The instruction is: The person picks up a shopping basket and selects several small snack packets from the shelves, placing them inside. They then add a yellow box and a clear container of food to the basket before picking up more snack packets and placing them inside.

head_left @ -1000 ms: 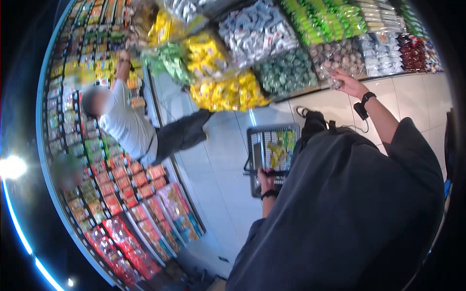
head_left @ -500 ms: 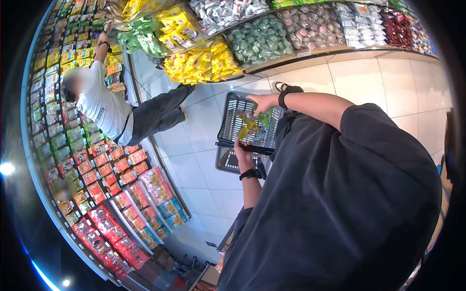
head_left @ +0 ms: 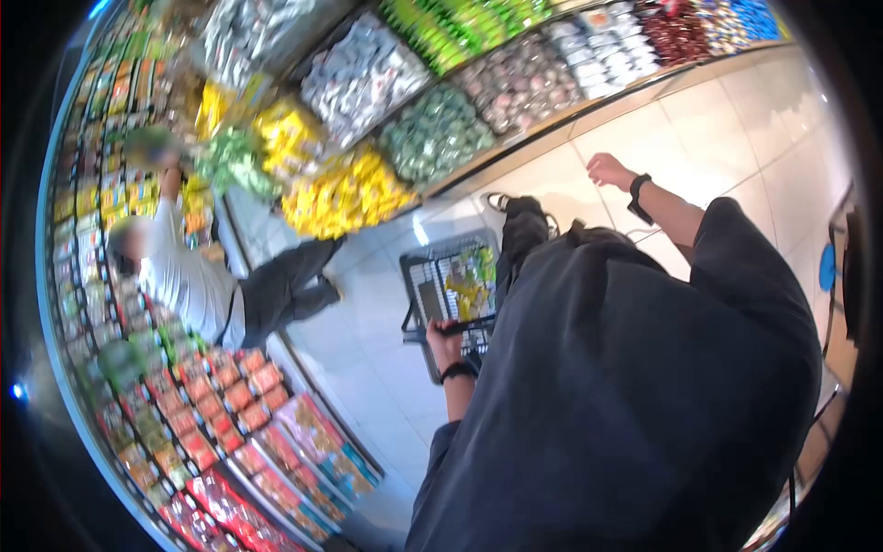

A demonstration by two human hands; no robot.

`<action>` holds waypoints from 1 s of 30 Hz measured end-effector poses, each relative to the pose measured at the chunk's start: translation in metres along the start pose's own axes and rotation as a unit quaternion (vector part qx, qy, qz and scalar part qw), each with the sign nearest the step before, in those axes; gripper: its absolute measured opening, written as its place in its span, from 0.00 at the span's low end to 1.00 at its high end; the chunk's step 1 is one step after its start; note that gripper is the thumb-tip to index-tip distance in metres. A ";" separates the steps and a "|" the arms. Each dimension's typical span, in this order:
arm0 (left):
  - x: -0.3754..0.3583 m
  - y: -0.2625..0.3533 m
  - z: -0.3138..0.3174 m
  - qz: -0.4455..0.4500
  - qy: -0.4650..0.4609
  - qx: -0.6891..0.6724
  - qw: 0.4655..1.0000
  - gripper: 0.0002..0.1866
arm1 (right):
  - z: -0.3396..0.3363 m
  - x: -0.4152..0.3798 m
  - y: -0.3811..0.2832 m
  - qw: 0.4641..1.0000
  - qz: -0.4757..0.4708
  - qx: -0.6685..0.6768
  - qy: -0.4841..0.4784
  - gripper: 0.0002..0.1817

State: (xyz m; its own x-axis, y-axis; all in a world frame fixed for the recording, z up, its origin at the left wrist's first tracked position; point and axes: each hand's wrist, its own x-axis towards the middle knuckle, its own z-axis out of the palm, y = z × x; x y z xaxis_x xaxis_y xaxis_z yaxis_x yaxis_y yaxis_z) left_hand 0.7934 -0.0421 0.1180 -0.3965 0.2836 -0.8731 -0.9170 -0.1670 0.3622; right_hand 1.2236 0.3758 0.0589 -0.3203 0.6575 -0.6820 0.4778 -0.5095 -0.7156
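Observation:
My left hand (head_left: 444,340) is wrapped round the black handle (head_left: 478,324) of a dark grey shopping basket (head_left: 449,246). The basket hangs in front of my legs, above the tiled floor. Inside it lie several shiny packets (head_left: 471,287), yellow and green; their labels are too small to read. Well away from the basket, my right hand (head_left: 609,171) is held out over the floor to the right. Its fingers are loosely bent and a little apart, with nothing seen in them. A dark band is on each of my wrists.
Ahead stands a low display of bagged sweets, with yellow packets (head_left: 349,195) at its near corner and green ones (head_left: 440,133) beside them. On the left, a person in a white shirt (head_left: 193,285) reaches toward a wall of packed shelves (head_left: 216,396). Tiled floor (head_left: 368,359) lies between.
My right hand has left the basket and swung out to the right. The left hand still grips the handle. My view has turned, and the person on the left still reaches toward the shelves.

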 end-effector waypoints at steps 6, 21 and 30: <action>0.016 -0.007 0.003 -0.032 0.058 -0.039 0.997 0.15 | -0.052 -0.026 0.051 0.983 0.098 0.079 0.131 0.07; 0.051 -0.048 0.038 0.093 0.076 0.328 0.937 0.13 | -0.130 0.010 -0.151 0.887 -0.294 -0.085 0.346 0.11; 0.114 -0.095 0.017 -0.093 0.110 0.017 0.989 0.13 | -0.207 -0.020 -0.414 0.773 -0.494 -0.093 0.387 0.11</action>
State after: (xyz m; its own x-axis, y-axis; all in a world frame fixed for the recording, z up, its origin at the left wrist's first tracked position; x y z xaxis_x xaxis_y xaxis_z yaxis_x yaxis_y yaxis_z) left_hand 0.8350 0.0220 -0.0106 -0.2050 0.0938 -0.9743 -0.9757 -0.0976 0.1960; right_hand 1.2009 0.6886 0.3999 -0.0529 0.8466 0.5296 0.4452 0.4946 -0.7464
